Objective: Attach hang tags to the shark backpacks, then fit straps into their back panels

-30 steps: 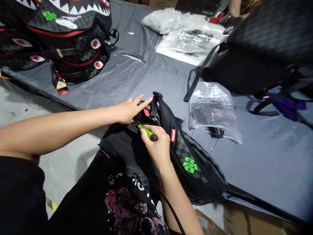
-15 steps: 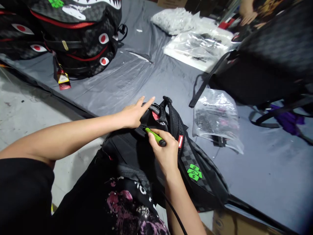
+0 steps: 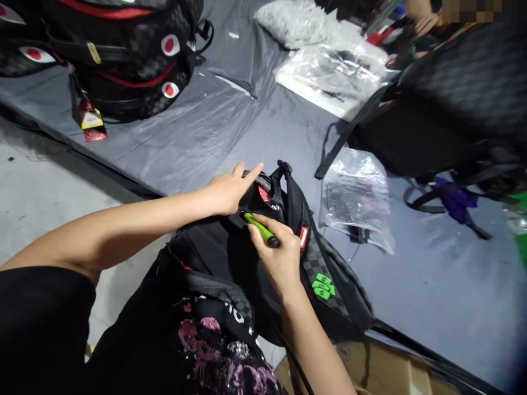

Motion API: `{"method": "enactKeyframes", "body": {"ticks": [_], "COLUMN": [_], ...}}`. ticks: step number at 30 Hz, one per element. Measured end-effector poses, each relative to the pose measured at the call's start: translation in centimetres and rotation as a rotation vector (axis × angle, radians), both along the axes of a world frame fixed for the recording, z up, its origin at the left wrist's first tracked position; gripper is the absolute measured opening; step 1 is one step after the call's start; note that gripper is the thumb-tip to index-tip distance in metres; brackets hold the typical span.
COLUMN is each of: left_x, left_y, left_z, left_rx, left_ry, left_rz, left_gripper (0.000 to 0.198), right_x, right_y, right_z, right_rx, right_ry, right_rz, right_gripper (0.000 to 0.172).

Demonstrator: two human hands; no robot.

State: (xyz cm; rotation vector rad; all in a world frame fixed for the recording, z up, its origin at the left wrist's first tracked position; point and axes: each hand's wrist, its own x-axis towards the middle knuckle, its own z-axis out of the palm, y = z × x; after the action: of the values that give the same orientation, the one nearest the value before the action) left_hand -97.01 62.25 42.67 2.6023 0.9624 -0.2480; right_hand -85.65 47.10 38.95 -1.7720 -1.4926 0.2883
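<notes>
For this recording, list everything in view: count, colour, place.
backpack: one, black checked, lower centre
pen-like tool: one, green, over the backpack
eye-print bags: at least two, black, upper left
hang tag: one, red and yellow, left
plastic packages: at least two, white and clear, top centre
clear packet: one, transparent, right of the backpack
strapped bag: one, black, upper right
purple item: one, purple, right
table: one, grey, middle
floor: one, grey, left
cardboard: count unclear, brown, bottom right
co-worker's hand: at least one, blurred, top right
person's clothing: count unclear, black, pink print, bottom left
left hand: one, bare, on the backpack's top
right hand: one, bare, holding the pen-like tool
</notes>
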Motion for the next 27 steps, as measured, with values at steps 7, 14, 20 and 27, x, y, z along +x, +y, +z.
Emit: {"method": "enactKeyframes", "body": {"ticks": [7,14,20,27], "left_x": [0.01,-0.09,-0.13,-0.09], "left_y": [-0.07,-0.02,-0.03,-0.10], "left_z": [0.26,0.20,0.26,0.39], "left_rx": [-0.001,0.006,0.004,0.007], "left_ry": [0.013,0.008,0.017,0.016], "left_rz": [-0.002,-0.010,-0.009,-0.008], "left_gripper": [0.104,0.103,0.104,0.102], "right_x": [-0.26,-0.62,-0.82,-0.97], "right_y": [0.29,0.29,0.32,0.30], "right_z": [0.22,0.39,0.55,0.73], "right_rx": [0.000,0.006,-0.001,-0.021], "right_ry": [-0.078,-0.102,-0.102,-0.119], "right_rz": [0.001,-0.016,-0.029,-0.038], "right_gripper": [0.014,0.013,0.013,0.012]}}
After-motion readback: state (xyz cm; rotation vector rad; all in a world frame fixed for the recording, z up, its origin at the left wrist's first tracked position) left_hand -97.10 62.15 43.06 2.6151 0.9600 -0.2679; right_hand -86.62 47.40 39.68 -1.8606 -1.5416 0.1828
